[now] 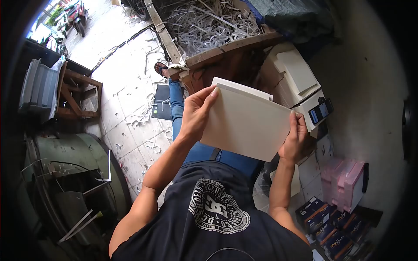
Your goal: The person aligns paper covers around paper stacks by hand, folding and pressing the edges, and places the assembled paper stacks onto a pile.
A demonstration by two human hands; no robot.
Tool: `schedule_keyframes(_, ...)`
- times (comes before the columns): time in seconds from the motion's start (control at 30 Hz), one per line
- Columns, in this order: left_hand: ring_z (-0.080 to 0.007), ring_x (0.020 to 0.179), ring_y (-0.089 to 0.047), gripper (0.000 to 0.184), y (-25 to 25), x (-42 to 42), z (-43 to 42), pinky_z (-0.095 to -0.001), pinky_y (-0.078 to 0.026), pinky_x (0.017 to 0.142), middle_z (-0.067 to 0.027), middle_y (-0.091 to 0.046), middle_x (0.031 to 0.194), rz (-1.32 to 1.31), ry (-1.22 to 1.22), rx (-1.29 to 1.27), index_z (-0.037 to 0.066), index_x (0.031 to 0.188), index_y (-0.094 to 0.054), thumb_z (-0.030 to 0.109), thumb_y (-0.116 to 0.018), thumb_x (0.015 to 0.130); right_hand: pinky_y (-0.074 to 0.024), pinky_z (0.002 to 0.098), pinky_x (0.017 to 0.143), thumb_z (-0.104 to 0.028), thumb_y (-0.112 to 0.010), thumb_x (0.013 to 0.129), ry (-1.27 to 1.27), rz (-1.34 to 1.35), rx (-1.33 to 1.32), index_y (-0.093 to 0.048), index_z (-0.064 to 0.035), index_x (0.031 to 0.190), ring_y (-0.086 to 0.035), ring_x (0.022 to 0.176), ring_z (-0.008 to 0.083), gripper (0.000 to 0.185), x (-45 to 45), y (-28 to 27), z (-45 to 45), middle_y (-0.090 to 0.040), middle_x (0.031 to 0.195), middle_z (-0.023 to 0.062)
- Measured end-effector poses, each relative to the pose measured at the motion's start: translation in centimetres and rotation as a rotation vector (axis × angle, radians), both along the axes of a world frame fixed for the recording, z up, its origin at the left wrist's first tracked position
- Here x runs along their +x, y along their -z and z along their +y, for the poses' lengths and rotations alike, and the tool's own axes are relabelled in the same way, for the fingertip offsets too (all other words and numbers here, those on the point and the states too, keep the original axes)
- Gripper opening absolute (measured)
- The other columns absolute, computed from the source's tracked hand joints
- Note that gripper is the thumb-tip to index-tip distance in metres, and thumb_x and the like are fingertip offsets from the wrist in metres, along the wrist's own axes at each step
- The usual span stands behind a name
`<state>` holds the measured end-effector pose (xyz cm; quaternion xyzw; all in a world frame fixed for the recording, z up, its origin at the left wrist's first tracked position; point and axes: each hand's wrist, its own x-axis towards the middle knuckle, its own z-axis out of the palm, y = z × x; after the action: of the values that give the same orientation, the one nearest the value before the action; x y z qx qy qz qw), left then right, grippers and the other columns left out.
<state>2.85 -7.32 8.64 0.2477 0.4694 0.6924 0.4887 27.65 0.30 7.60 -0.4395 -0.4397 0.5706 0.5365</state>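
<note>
A flat cream sheet of card (pixel 246 122) is held up in front of my lap, slightly tilted. My left hand (pixel 197 112) pinches its upper left corner, with the thumb on the near face. At the right edge my right hand (pixel 294 138) grips it between thumb and fingers. Behind the top edge a white piece of paper or card (pixel 244 88) sticks out; most of it is hidden, so I cannot tell how many layers there are. Closest to my right hand lie a phone (pixel 320 111) and a stack of cream card (pixel 297 71).
A wooden-edged bin (pixel 230 51) full of shredded paper strips (pixel 209 28) stands ahead. Paper scraps litter the tiled floor (pixel 119 117). A green rounded machine (pixel 65 148) and a wooden stand (pixel 80 93) are left. Pink packs (pixel 342 182) and dark boxes (pixel 326 222) sit right.
</note>
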Motion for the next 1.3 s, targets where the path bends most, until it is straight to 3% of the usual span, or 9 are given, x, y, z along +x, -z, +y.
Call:
schedule_keyframes(0.33, -0.0079, 0.081, -0.064, 0.030, 1.1, -0.4, 0.3, -0.0224, -0.051, 0.074, -0.0065, -0.071, 0.095, 0.126, -0.110, -0.106, -0.004, 0.110, -0.069, 0.023, -0.065, 0.096, -0.0405, 0.0190, 0.070, -0.017, -0.057, 0.100, 0.020, -0.035, 0.093, -0.057, -0.0058, 0.090, -0.047, 0.075, 0.0025, 0.015, -1.4, 1.1, -0.7, -0.055, 0.080, -0.0036)
schedule_keyframes(0.43, -0.0077, 0.083, -0.064, 0.030, 1.3, 0.2, 0.7, -0.0228, -0.051, 0.075, -0.0066, -0.071, 0.098, 0.210, -0.214, 0.022, -0.004, 0.112, -0.068, 0.021, -0.065, 0.096, -0.0402, 0.0192, 0.069, -0.017, -0.057, 0.100, 0.018, -0.014, 0.084, -0.057, -0.0058, 0.090, -0.046, 0.075, 0.0023, 0.015, -1.5, 1.0, -0.9, -0.055, 0.079, -0.0039)
schedule_keyframes(0.53, -0.0073, 0.086, -0.064, 0.031, 1.6, -0.4, 0.4, -0.0227, -0.052, 0.076, -0.0068, -0.071, 0.101, 0.160, -0.186, 0.033, -0.003, 0.118, -0.066, 0.019, -0.064, 0.097, -0.0398, 0.0192, 0.069, -0.016, -0.057, 0.100, 0.026, -0.006, 0.101, -0.057, -0.0061, 0.090, -0.046, 0.074, 0.0024, 0.014, -1.3, 1.0, -0.8, -0.054, 0.079, -0.0041)
schedule_keyframes(0.63, -0.0092, 0.093, -0.064, 0.033, 1.3, -1.5, -0.2, -0.0236, -0.051, 0.084, -0.0072, -0.070, 0.106, 0.062, -0.001, 0.037, -0.003, 0.122, -0.064, 0.018, -0.064, 0.096, -0.0395, 0.0194, 0.069, -0.016, -0.057, 0.100, 0.027, -0.027, 0.125, -0.057, -0.0063, 0.090, -0.046, 0.074, 0.0027, 0.014, -1.2, 1.0, -0.7, -0.053, 0.079, -0.0043)
schedule_keyframes(0.73, -0.0097, 0.092, -0.065, 0.032, 0.9, -1.7, -0.4, -0.0238, -0.052, 0.083, -0.0077, -0.071, 0.106, -0.016, 0.026, 0.074, -0.004, 0.121, -0.064, 0.017, -0.064, 0.096, -0.0393, 0.0195, 0.069, -0.016, -0.057, 0.100, 0.029, -0.025, 0.114, -0.057, -0.0062, 0.090, -0.046, 0.075, 0.0030, 0.014, -1.3, 1.2, -0.7, -0.053, 0.079, -0.0042)
schedule_keyframes(0.83, -0.0077, 0.085, -0.065, 0.031, 0.9, -1.2, -0.4, -0.0219, -0.053, 0.076, -0.0070, -0.071, 0.101, 0.039, -0.061, 0.029, -0.005, 0.119, -0.065, 0.017, -0.063, 0.097, -0.0391, 0.0196, 0.069, -0.017, -0.057, 0.100, 0.017, -0.007, 0.090, -0.057, -0.0061, 0.089, -0.046, 0.075, 0.0032, 0.015, -1.5, 1.1, -0.8, -0.053, 0.079, -0.0042)
schedule_keyframes(1.1, -0.0079, 0.081, -0.065, 0.028, 0.7, -0.8, -0.6, -0.0216, -0.052, 0.073, -0.0071, -0.072, 0.096, 0.104, -0.131, -0.005, -0.006, 0.112, -0.068, 0.017, -0.067, 0.095, -0.0390, 0.0193, 0.068, -0.018, -0.058, 0.100, 0.025, -0.013, 0.095, -0.057, -0.0054, 0.088, -0.047, 0.075, 0.0031, 0.017, -1.5, 1.5, -0.8, -0.054, 0.079, -0.0036)
schedule_keyframes(1.2, -0.0079, 0.080, -0.065, 0.028, 0.5, -1.1, -0.6, -0.0215, -0.052, 0.072, -0.0070, -0.072, 0.094, 0.137, -0.105, -0.002, -0.006, 0.110, -0.069, 0.017, -0.068, 0.094, -0.0388, 0.0183, 0.068, -0.018, -0.057, 0.100, 0.014, -0.039, 0.087, -0.059, -0.0040, 0.099, -0.049, 0.074, 0.0031, 0.014, -1.5, 2.0, -0.9, -0.057, 0.081, -0.0015)
schedule_keyframes(1.3, -0.0077, 0.079, -0.064, 0.027, 0.4, -1.1, -0.8, -0.0216, -0.052, 0.072, -0.0068, -0.072, 0.093, 0.111, -0.119, 0.008, -0.006, 0.109, -0.069, 0.016, -0.069, 0.093, -0.0395, 0.0174, 0.065, -0.019, -0.061, 0.098, 0.132, -0.370, 0.255, -0.055, -0.0035, 0.116, -0.051, 0.071, 0.0045, 0.024, -1.7, 2.1, -0.3, -0.061, 0.091, 0.0046)
